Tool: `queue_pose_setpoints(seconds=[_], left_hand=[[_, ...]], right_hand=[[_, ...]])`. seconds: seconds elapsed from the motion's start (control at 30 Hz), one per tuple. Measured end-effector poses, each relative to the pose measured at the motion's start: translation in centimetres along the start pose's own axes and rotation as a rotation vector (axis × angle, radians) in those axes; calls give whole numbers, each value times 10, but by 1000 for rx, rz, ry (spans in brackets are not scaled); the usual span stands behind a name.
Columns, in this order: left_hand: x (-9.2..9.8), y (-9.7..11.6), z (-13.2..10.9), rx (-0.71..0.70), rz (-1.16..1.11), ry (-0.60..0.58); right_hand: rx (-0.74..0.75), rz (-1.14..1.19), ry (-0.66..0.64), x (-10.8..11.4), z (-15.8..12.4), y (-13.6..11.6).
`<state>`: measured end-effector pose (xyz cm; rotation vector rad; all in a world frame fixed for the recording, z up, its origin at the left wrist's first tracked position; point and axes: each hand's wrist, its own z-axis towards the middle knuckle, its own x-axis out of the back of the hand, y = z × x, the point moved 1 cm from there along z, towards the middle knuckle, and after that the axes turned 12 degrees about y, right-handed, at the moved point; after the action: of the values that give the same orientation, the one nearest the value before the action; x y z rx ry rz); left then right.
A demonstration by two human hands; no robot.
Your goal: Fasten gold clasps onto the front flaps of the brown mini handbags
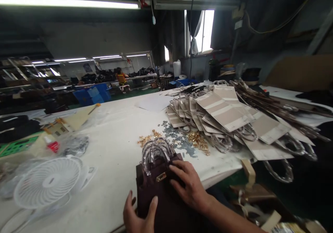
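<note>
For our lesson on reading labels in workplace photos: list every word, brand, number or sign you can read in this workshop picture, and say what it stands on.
No text can be read here.
The green sheet at the table's left edge: pale markings, too blurred to read.
The small tan box near it: a dark printed patch, too small.
The dark handbag under the left hand and right hand: a gold clasp, no lettering shows.

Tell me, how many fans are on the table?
1. The white fan lies at the table's near left corner, left of the dark handbag. Clutter might hide others.
</note>
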<state>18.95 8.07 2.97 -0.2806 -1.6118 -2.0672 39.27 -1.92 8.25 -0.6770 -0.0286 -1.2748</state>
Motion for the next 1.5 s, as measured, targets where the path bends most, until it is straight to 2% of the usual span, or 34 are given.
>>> queue_pose_setpoints(seconds=[0.1,0.17,0.23,0.3,0.4,0.47,0.57,0.67,0.77,0.83,0.9,0.93,0.97,1.03,1.1,1.2,1.37,1.43,1.5], left_hand=[[-1,12,7,-291,-44,100],[-4,18,10,-440,-89,127],[-7,21,11,-511,-120,137],[-8,23,12,-532,-126,140],[-10,25,14,-533,-129,135],[-12,24,15,-497,-158,116],[-17,20,18,-415,-237,103],[-22,16,18,-348,-296,121],[-24,15,18,-319,-327,111],[-23,17,18,-305,-349,107],[-21,21,18,-289,-373,99],[-19,23,18,-277,-384,93],[-17,25,18,-262,-395,83],[-13,30,18,-231,-421,61],[-9,35,17,-215,-447,46],[-4,40,15,-127,-500,19],[10,41,19,215,-593,27],[16,39,23,290,-587,-55],[23,36,27,304,-568,-202]], right_hand=[[-147,-100,115,28,-4,46],[-359,-304,121,48,-8,88],[-595,-533,-5,62,-11,128],[-732,-676,-174,69,-11,156],[-781,-771,-324,68,-13,171],[-782,-788,-315,66,-19,174],[-765,-733,-225,70,-31,175],[-789,-556,-61,76,-31,154],[-785,-199,150,63,-16,91],[-749,114,83,36,-3,35],[-622,382,-122,0,5,-16],[-585,478,-204,-17,6,-33],[-577,547,-232,-33,7,-45],[-621,626,-224,-56,3,-52],[-705,675,-159,-67,-3,-45],[-777,702,-116,-68,-10,-32],[-709,547,-122,-62,-10,-36],[-646,481,-133,-63,-9,-39],[-584,420,-139,-65,-9,-42]])
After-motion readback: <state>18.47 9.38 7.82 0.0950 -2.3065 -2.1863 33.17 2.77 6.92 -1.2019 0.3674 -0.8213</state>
